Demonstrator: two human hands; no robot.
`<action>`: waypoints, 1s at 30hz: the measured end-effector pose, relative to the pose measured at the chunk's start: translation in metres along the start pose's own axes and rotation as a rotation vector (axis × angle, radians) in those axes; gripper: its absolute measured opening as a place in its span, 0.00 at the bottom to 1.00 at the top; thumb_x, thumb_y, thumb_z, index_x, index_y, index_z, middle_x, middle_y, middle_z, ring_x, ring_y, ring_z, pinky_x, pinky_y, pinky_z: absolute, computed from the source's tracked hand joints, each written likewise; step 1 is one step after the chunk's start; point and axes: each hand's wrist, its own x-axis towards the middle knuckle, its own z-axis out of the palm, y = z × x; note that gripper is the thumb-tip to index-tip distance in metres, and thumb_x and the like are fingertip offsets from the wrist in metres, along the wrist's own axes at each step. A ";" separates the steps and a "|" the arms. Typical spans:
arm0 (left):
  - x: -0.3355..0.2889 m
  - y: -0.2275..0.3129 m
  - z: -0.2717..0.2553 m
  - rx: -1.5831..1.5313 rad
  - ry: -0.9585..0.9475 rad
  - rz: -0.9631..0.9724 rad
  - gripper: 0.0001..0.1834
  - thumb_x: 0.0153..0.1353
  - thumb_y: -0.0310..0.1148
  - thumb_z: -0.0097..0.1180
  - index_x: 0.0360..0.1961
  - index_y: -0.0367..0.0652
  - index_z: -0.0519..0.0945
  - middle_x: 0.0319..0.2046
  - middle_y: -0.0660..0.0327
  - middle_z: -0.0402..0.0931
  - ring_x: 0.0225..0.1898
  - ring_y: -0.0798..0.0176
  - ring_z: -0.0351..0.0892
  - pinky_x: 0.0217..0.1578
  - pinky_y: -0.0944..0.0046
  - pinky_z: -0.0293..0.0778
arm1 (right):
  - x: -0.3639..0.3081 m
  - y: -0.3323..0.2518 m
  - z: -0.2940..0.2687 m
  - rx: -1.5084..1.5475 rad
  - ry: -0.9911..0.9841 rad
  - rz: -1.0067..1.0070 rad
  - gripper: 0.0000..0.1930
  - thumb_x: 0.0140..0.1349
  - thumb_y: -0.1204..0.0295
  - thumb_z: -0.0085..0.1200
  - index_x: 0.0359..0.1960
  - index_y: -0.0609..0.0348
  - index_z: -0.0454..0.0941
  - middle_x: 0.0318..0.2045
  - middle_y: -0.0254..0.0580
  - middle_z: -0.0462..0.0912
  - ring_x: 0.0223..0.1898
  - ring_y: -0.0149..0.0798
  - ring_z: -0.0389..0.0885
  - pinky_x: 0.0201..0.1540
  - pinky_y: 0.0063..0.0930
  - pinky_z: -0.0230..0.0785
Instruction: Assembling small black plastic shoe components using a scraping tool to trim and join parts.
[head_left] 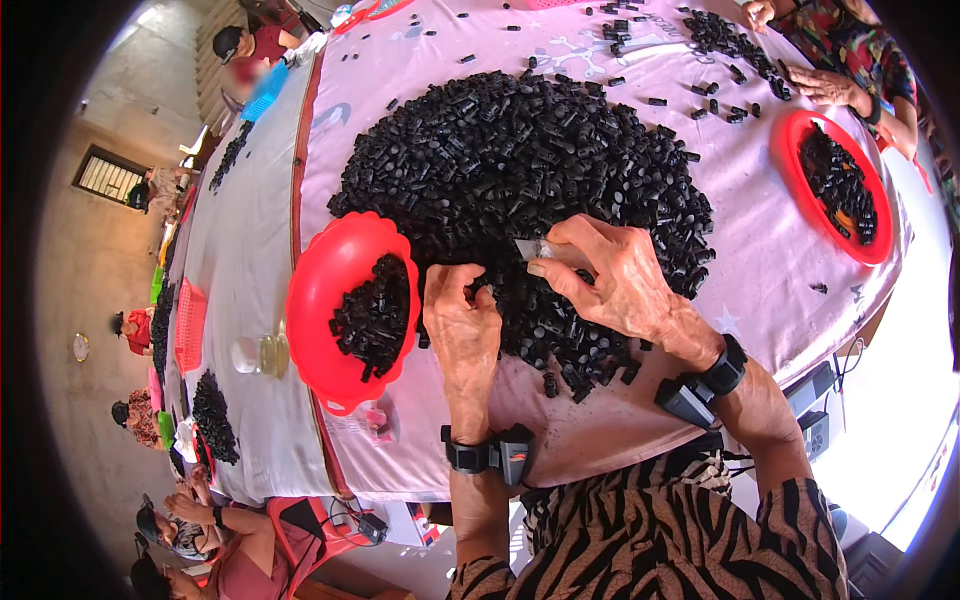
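Observation:
A big heap of small black cylindrical parts (520, 150) lies on the pink cloth in front of me. My left hand (462, 325) is at the heap's near left edge, thumb and fingers closed in a pinch. Whatever is in that pinch cannot be told from the dark heap behind. To its right, my right hand (615, 280) is closed on a small flat blade (528, 248), pale and thin, that points left over the heap. Beside my left hand sits a red scalloped plate (325, 300) with a pile of black parts (372, 318) on its right side.
A red oval tray (878, 245) with black parts stands at the far right, near another person's hand (828, 88). Left of the red plate are a glass jar (272, 355) and a pink basket (190, 325). Other people sit along the left side. Loose parts (735, 110) lie scattered at the back right.

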 end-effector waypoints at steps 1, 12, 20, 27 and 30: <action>0.000 0.004 -0.001 -0.016 -0.008 -0.040 0.14 0.48 0.15 0.54 0.38 0.36 0.79 0.35 0.53 0.74 0.37 0.51 0.75 0.35 0.56 0.72 | 0.000 0.000 0.001 0.000 0.003 -0.005 0.13 0.57 0.68 0.66 0.36 0.62 0.75 0.29 0.46 0.83 0.26 0.48 0.85 0.24 0.32 0.77; 0.002 0.021 -0.007 -1.040 -0.145 -0.264 0.14 0.66 0.24 0.55 0.52 0.37 0.78 0.41 0.55 0.81 0.35 0.66 0.81 0.38 0.68 0.80 | 0.000 0.003 -0.002 0.030 0.005 0.049 0.14 0.60 0.66 0.64 0.36 0.61 0.75 0.28 0.48 0.85 0.29 0.49 0.86 0.28 0.34 0.78; 0.003 0.024 -0.014 -1.245 -0.167 -0.327 0.18 0.62 0.19 0.55 0.54 0.37 0.78 0.43 0.56 0.79 0.38 0.66 0.80 0.45 0.67 0.78 | 0.001 0.001 -0.002 0.036 0.013 0.046 0.13 0.60 0.65 0.64 0.36 0.61 0.74 0.28 0.48 0.85 0.29 0.49 0.86 0.28 0.35 0.78; 0.005 0.023 -0.010 -1.166 -0.165 -0.258 0.21 0.55 0.16 0.61 0.52 0.36 0.79 0.40 0.59 0.79 0.36 0.69 0.77 0.42 0.69 0.76 | 0.000 0.002 -0.001 0.030 0.008 0.042 0.13 0.60 0.66 0.64 0.36 0.61 0.75 0.28 0.47 0.85 0.29 0.48 0.86 0.28 0.33 0.79; 0.007 0.028 -0.010 -1.179 -0.141 -0.295 0.19 0.55 0.17 0.61 0.50 0.37 0.79 0.38 0.60 0.79 0.35 0.70 0.77 0.38 0.70 0.75 | 0.000 0.002 -0.004 0.035 0.010 0.041 0.13 0.59 0.66 0.64 0.36 0.61 0.75 0.28 0.47 0.85 0.29 0.48 0.86 0.28 0.33 0.79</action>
